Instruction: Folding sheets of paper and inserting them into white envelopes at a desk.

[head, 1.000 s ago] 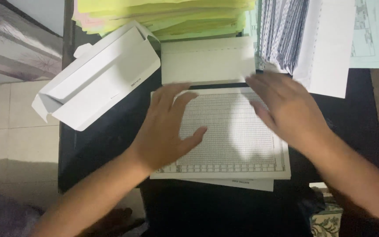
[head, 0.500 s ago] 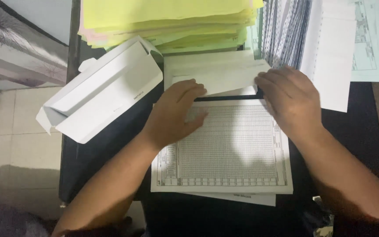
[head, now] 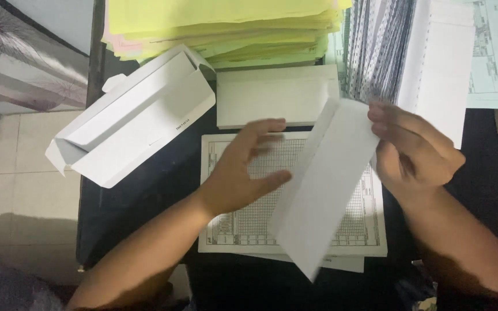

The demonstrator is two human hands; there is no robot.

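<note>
My right hand (head: 413, 152) pinches the upper end of a long white envelope (head: 324, 184), which hangs tilted over a printed grid sheet (head: 260, 224) lying on the dark table (head: 145, 213). My left hand (head: 240, 173) hovers over the sheet with fingers spread, its fingertips close to the envelope's left edge; I cannot tell if they touch. Just beyond the sheet lies a stack of white envelopes (head: 275, 95).
An open white cardboard box (head: 131, 124) lies at the left, overhanging the table edge. Yellow-green paper stacks (head: 220, 29) fill the back. Fanned printed sheets (head: 381, 46) and white pages (head: 442, 69) stand at the back right. Tiled floor (head: 24, 184) shows at left.
Both hands left the grid sheet and reached to the envelope stack. My right hand has lifted one envelope and swung it down over the sheet; my left hand drew back.
</note>
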